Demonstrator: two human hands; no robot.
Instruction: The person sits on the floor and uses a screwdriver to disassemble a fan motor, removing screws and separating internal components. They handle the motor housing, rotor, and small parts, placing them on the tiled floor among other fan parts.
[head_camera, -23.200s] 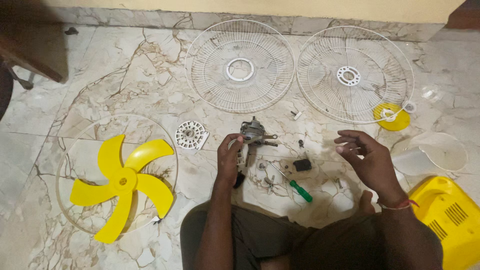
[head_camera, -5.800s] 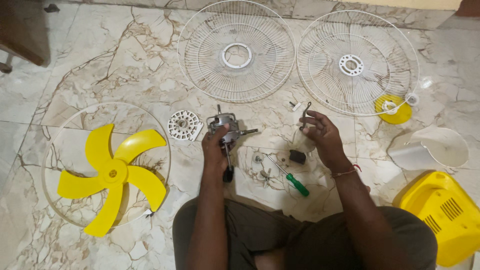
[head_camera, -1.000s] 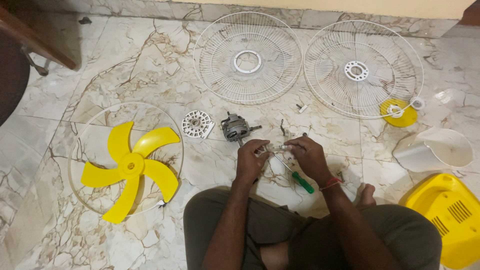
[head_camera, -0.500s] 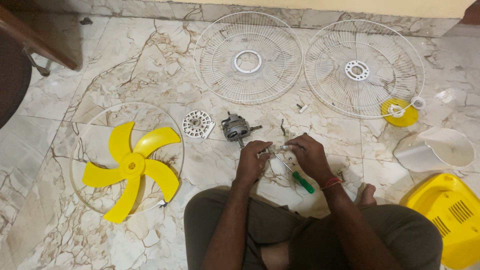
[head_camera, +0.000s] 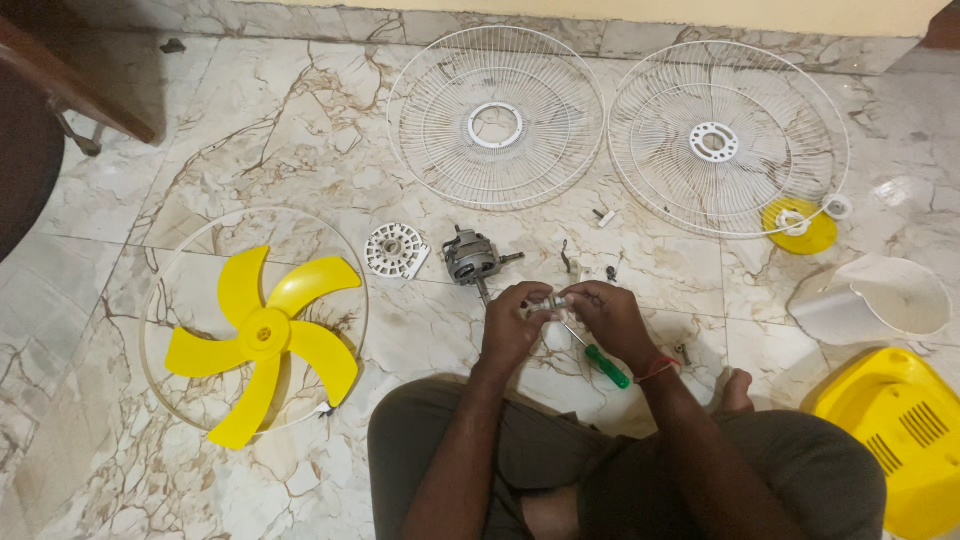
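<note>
Marble floor tiles, veined brown, are carrying a dismantled fan laid out around a person sitting cross-legged. Just in front of the knees the left hand (head_camera: 512, 325) and right hand (head_camera: 608, 318) are meeting, both pinching a small pale part (head_camera: 553, 301) between their fingertips; what kind of part it is I cannot tell.

Taking the fan motor (head_camera: 470, 258) as the landmark: the hands are working just right of it and nearer the person, and a green-handled screwdriver (head_camera: 600, 362) is lying under the right wrist. A white round vented plate (head_camera: 395, 250) is sitting just left of the motor, with the yellow fan blade (head_camera: 262, 335) inside a clear ring farther left. Two white wire guards (head_camera: 497, 115) (head_camera: 727, 138) are lying beyond it toward the wall.

The main risk seems to be the pale part slipping from so light a pinch and rolling among the loose small screws (head_camera: 609, 272) right of the motor, where it could be lost against the busy marble.
</note>
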